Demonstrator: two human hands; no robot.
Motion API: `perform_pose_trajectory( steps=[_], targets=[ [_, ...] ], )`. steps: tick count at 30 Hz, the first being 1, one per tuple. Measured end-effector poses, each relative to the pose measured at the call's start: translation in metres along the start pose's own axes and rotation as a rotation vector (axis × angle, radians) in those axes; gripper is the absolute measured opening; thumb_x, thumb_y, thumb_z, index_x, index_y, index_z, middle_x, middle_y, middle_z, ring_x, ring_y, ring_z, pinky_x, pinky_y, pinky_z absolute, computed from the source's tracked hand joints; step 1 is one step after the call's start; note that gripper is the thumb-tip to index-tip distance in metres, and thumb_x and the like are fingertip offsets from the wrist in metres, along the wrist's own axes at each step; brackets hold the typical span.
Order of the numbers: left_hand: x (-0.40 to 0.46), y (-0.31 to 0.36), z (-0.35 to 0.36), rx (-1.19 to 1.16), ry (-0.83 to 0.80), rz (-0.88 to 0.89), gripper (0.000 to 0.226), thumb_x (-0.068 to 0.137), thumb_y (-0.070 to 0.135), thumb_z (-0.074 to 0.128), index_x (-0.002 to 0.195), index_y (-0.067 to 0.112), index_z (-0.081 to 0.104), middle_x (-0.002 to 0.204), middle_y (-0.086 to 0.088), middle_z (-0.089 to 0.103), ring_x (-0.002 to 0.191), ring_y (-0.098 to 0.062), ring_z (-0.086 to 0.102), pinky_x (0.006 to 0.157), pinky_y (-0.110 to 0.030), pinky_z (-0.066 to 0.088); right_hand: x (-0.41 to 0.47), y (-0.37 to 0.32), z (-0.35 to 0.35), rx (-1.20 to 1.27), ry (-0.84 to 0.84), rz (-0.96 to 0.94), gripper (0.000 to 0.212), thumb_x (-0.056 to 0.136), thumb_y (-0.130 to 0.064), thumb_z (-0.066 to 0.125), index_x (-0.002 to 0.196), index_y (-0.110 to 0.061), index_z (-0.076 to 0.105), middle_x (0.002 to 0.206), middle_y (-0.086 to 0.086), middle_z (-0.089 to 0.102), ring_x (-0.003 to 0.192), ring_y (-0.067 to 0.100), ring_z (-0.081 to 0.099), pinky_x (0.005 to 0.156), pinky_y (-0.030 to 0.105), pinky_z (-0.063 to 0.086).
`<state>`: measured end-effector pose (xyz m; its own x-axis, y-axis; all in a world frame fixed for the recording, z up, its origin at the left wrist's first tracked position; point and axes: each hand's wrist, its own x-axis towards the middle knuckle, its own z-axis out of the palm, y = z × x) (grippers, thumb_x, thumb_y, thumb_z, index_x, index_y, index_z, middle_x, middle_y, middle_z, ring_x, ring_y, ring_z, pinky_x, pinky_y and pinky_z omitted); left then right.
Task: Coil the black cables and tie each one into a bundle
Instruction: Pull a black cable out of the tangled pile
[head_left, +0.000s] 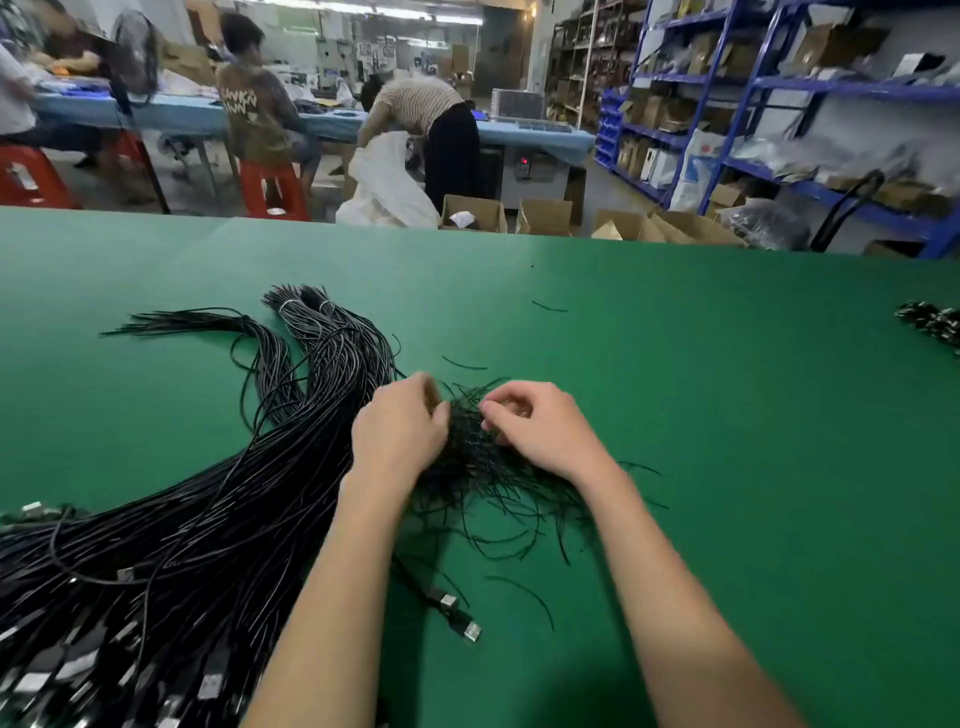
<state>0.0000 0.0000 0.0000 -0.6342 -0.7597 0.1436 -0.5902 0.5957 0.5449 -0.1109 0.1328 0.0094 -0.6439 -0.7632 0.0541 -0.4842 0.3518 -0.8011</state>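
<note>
A thick sheaf of long black cables (218, 499) with silver plugs sprawls across the left of the green table (727, 415). In the middle lies a tangled heap of thin black twist ties (483, 467). My left hand (400, 431) rests on the heap's left side with its fingers curled into the ties. My right hand (535, 426) is at the heap's right side, thumb and fingers pinching among the ties. One cable end with two silver plugs (457, 618) lies between my forearms. What exactly each hand holds is hidden by the tangle.
Finished coiled bundles (932, 322) lie at the table's far right edge. Loose ties (548, 306) are scattered on the cloth. Beyond the table stand cardboard boxes (545, 215), blue shelving (831, 88) and several people at a blue bench (171, 114).
</note>
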Motion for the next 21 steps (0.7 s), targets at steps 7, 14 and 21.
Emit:
perform_pose_trajectory(
  steps=[7, 14, 21],
  targets=[
    [0.037, -0.025, 0.029, 0.537, -0.129, -0.225, 0.032, 0.090, 0.026, 0.054, 0.122, 0.017, 0.059, 0.126, -0.008, 0.063, 0.126, -0.029, 0.051, 0.109, -0.048, 0.028, 0.032, 0.016, 0.039, -0.225, 0.053, 0.008, 0.013, 0.093, -0.043, 0.061, 0.092, -0.034, 0.071, 0.080, -0.024, 0.066, 0.076, -0.011, 0.057, 0.060, 0.016, 0.037],
    [0.046, -0.027, 0.033, 0.537, -0.053, -0.196, 0.006, 0.087, 0.023, 0.057, 0.092, 0.022, 0.054, 0.111, -0.003, 0.067, 0.110, -0.026, 0.061, 0.107, -0.045, 0.028, 0.032, 0.027, 0.051, -0.116, 0.065, 0.016, 0.018, 0.090, -0.044, 0.060, 0.087, -0.033, 0.074, 0.078, -0.018, 0.074, 0.071, -0.002, 0.062, 0.067, 0.024, 0.048],
    [0.041, -0.034, 0.039, 0.590, -0.107, -0.136, 0.029, 0.093, 0.016, 0.052, 0.121, 0.010, 0.058, 0.123, -0.010, 0.063, 0.115, -0.030, 0.058, 0.080, -0.035, 0.038, 0.022, 0.048, 0.052, 0.017, 0.142, 0.000, 0.016, 0.092, -0.037, 0.062, 0.081, -0.032, 0.072, 0.073, -0.020, 0.074, 0.052, -0.005, 0.055, 0.061, 0.024, 0.047]
  ],
)
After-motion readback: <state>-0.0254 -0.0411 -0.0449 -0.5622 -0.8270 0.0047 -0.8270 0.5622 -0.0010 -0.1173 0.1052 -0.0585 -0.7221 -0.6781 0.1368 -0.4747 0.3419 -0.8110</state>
